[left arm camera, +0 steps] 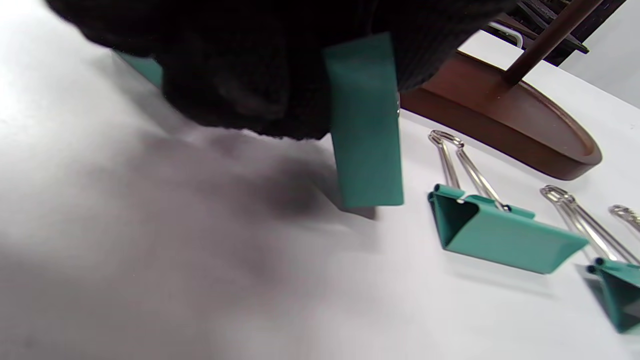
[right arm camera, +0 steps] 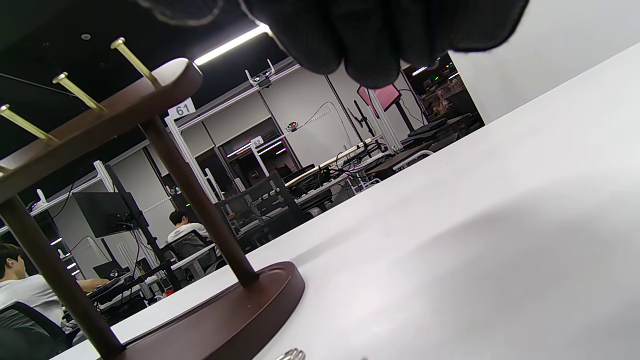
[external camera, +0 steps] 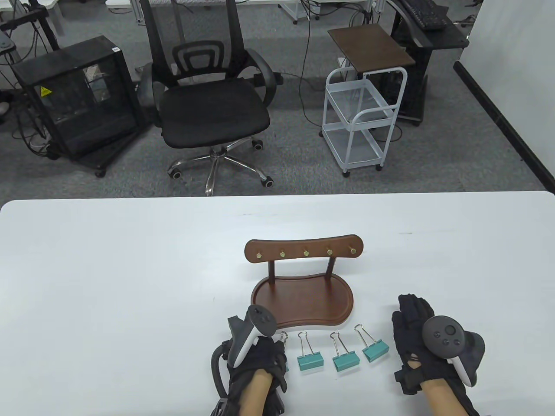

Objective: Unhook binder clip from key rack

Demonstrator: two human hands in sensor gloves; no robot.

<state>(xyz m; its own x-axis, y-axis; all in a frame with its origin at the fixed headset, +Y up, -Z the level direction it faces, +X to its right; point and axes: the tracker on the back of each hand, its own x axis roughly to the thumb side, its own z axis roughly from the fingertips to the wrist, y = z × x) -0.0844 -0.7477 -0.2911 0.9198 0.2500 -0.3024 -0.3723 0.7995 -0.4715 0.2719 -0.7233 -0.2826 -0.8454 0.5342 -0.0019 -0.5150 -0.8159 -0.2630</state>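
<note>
My left hand [external camera: 256,359], black-gloved with a tracker on its back, rests low on the white surface [external camera: 130,281] just in front of the dark wooden key rack [external camera: 303,277], with its fingers [left arm camera: 240,90] curled around a teal metal binder clip [left arm camera: 365,125]. The left wrist view shows the clip body standing on end, lower edge at or just above the surface, gripped from above. The rack's five brass pegs [external camera: 305,252] all stand bare, so I judge the unhooking itself done and the step in hand to be setting this last clip down at the left end of the row. Three more teal binder clips [external camera: 310,362] lie side by side just in front of the rack's kidney-shaped base tray [external camera: 303,299], wire handles pointing toward it. The next move calls for easing the fingers apart so the clip settles flat beside its neighbour without knocking it, then lifting the hand away. My right hand [external camera: 416,333] lies palm down on the surface to the right of the row, near the rack's right end, touching nothing; the fingers look extended and relaxed in the table view, though the right wrist view shows only their dark tips [right arm camera: 370,35] above the rack's post [right arm camera: 200,200], so I cannot tell their exact spread.
</note>
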